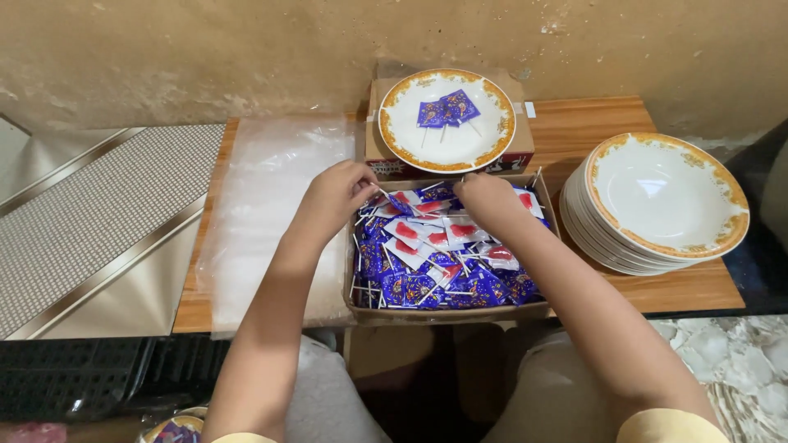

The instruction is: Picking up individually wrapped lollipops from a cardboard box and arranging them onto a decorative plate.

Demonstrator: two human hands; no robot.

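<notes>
— Reaching into the box (443, 312) with both hands, near edge of the table (689, 289), just beyond the knees.

— Holding anything?

— Left hand (335, 195) curled over the far-left corner of the box, fingertips pressed together on what looks like a stick or a wrapper edge of one of the lollipops (435, 258); hard to tell which. Right hand (486, 202) lying knuckles-up on the far side of the heap, fingers tucked under. Cannot tell whether pinching or merely touching.

— And the handling?

— Probably very light. Small flat sweets in blue and red-white wrappers on thin white sticks, piled loosely and crossed over each other. Likely slippery film, likely to snag on neighbouring sticks. Best taken by the stick, between thumb and forefinger, or by the wrapper's flat sides. Sticks look thin enough to bend; candy heads probably brittle under a hard squeeze.

— Around the box?

— Left of it, clear plastic bags (275, 213) lying flat on the wood, limp and slick by the look. Right of it, well apart, a stack of plates (661, 250), white with gold-patterned rims; heavy and breakable, presumably.

— Farther off?

— Just beyond the box, a plate (447, 152) of the same kind resting on a carton (379, 160), with two blue-wrapped lollipops (447, 109) in its middle. Behind that, a bare wall (246, 57).
</notes>
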